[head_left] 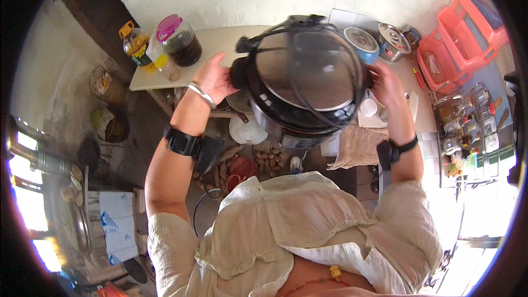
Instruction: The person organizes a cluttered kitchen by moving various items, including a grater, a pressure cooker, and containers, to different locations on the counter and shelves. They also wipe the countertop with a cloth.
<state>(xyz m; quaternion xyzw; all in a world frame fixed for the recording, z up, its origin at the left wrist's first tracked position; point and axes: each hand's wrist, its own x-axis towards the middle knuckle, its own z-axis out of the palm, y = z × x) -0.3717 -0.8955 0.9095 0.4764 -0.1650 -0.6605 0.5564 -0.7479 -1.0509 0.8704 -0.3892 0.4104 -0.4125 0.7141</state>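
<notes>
Before my chest I hold a black and silver electric cooker (pixel 305 103), blurred and raised above the counter's front edge. Its black power cord (pixel 299 86) lies looped over the top. My left hand (pixel 213 76) grips the black side handle, and my right hand (pixel 387 84) has the opposite handle, which its fingers largely hide. Left of my left hand, a clear jar with a pink lid (pixel 179 41) and dark contents stands on the counter (pixel 214 37). Beyond my right hand are a blue pot with a metal lid (pixel 363 43) and a lidded steel pot (pixel 392 41).
An oil bottle (pixel 138 47) and a yellow-capped bottle (pixel 167 68) stand at left. Pink plastic baskets (pixel 462 41) and a rack of jars (pixel 468 132) occupy the right. A brown towel (pixel 359 146) hangs over the counter edge. Potatoes (pixel 270 156) lie on the floor below.
</notes>
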